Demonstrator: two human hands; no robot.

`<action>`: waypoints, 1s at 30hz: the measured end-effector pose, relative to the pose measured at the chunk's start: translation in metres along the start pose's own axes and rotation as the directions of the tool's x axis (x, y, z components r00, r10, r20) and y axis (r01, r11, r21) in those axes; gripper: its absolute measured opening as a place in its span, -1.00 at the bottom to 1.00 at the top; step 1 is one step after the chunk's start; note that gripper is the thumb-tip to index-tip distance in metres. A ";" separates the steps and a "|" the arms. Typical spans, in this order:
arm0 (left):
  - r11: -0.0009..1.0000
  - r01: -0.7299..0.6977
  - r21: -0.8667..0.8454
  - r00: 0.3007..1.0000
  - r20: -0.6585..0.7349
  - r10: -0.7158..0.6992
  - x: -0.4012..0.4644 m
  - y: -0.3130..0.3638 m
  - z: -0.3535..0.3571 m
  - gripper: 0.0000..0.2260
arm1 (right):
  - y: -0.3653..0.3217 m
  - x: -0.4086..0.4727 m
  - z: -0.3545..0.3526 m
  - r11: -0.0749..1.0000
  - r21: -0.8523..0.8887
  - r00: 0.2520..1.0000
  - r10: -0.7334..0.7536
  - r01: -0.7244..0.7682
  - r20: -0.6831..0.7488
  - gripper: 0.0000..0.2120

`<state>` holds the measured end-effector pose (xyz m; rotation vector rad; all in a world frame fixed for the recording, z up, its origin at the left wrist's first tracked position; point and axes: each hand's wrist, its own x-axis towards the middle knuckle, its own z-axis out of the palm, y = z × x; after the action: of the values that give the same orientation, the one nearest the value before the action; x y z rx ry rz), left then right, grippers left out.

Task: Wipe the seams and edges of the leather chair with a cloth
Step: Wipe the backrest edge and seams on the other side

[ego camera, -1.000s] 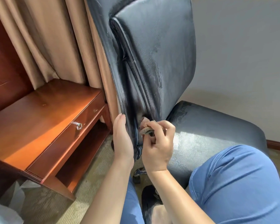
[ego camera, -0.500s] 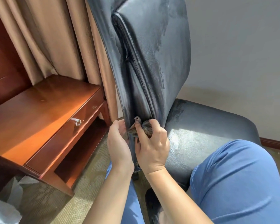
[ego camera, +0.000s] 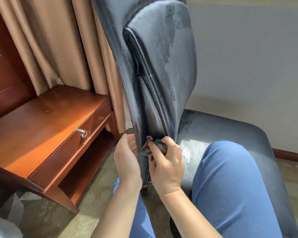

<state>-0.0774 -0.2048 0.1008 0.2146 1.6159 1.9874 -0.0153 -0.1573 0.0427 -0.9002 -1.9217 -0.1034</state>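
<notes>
A dark blue leather chair [ego camera: 162,69] stands in front of me, its backrest upright and its seat [ego camera: 230,134] to the right. A raised seam runs down the side of the backrest. My right hand [ego camera: 167,162] grips a small brown-grey cloth [ego camera: 151,146] and presses it into the lower end of that seam. My left hand [ego camera: 127,158] rests on the outer edge of the backrest just left of the cloth, its fingertips hidden behind the leather.
A red-brown wooden desk [ego camera: 41,127] with a drawer and metal pull [ego camera: 83,133] stands at the left. Beige curtains [ego camera: 58,48] hang behind it. My knee in blue trousers [ego camera: 230,186] rests on the seat. A grey wall [ego camera: 256,66] rises at right; carpet lies below.
My right hand has pushed the cloth a little deeper into the seam's lower end. My left hand has stayed on the backrest edge. The camera has shifted slightly.
</notes>
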 end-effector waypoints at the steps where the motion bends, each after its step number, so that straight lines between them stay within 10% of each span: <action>1: 1.000 -0.003 0.005 1.000 0.003 0.003 0.000 -0.001 0.000 -0.67 | -0.001 0.001 -0.002 1.000 0.000 1.000 0.008 -0.008 0.003 -0.64; 30: 0.981 -0.043 0.190 0.945 0.326 -0.022 0.097 0.033 0.019 -0.50 | -0.015 0.057 0.041 0.977 0.109 0.982 0.174 -0.182 0.078 -0.64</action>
<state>-0.1596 -0.1424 0.1153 0.5975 1.5876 1.6905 -0.0696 -0.1198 0.0715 -1.0038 -1.8793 0.1460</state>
